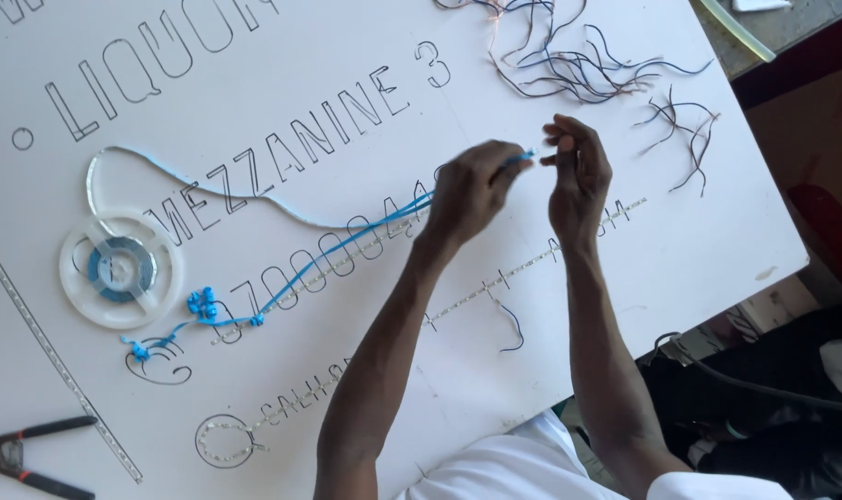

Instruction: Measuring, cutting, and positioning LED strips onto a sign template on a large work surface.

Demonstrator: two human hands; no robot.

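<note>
My left hand (470,190) is closed around a thin blue strip (347,245) near its end, a little above a large white sign board (282,83). My right hand (578,171) pinches the very tip of that strip between thumb and fingers, right beside the left hand. The blue strip trails down-left across the board to crumpled blue bits (201,304). A second pale strip (208,185) curves from a white plastic reel (120,268) towards my hands. Thin light strips (495,282) lie in the outlined characters below my hands.
A pile of cut dark and blue wire pieces (578,65) lies at the board's top right. One short wire piece (514,329) rests between my forearms. Pliers with black handles (23,454) sit at the bottom left beside a long metal ruler (60,361). The board's edge drops off at right.
</note>
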